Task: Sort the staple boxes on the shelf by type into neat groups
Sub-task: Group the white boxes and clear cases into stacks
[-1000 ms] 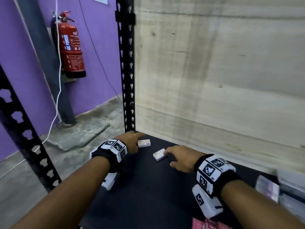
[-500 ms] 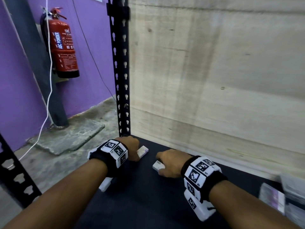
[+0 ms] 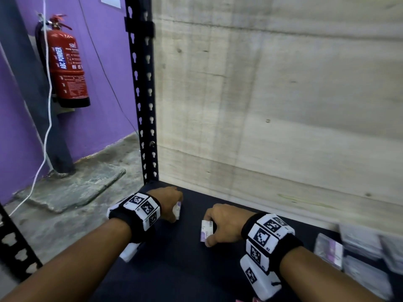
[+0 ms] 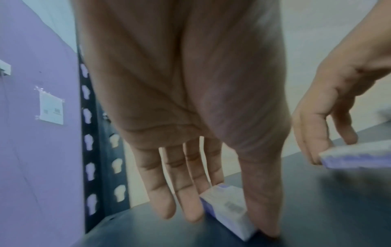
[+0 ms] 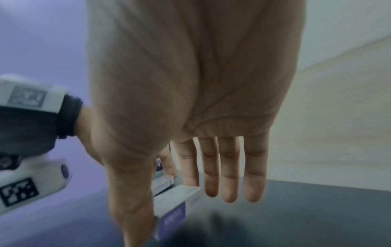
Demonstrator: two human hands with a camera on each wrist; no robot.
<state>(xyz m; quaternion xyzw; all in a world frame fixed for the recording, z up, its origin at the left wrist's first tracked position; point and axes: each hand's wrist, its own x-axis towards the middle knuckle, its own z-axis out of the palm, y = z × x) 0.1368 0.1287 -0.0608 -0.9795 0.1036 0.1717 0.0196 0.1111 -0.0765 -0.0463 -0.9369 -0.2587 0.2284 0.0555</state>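
Observation:
Two small white-and-purple staple boxes are in my hands at the left end of the black shelf (image 3: 174, 269). My left hand (image 3: 175, 214) pinches one staple box (image 3: 177, 209) between thumb and fingers; in the left wrist view this box (image 4: 228, 210) is tilted with its near corner on the shelf. My right hand (image 3: 212, 227) pinches the other staple box (image 3: 205, 233) on edge between thumb and forefinger, as the right wrist view shows for the box (image 5: 177, 203). It appears slightly raised off the shelf in the left wrist view (image 4: 357, 155).
Stacks of more staple boxes (image 3: 329, 251) stand blurred at the shelf's right end. A pale wooden back panel (image 3: 272, 105) closes the rear. A black slotted upright (image 3: 144, 105) marks the left corner. Beyond it hang a red fire extinguisher (image 3: 67, 68) and a white cable.
Both hands went from touching the flat-lying boxes to pinching them. The boxes are now tipped on edge and drawn slightly nearer to me.

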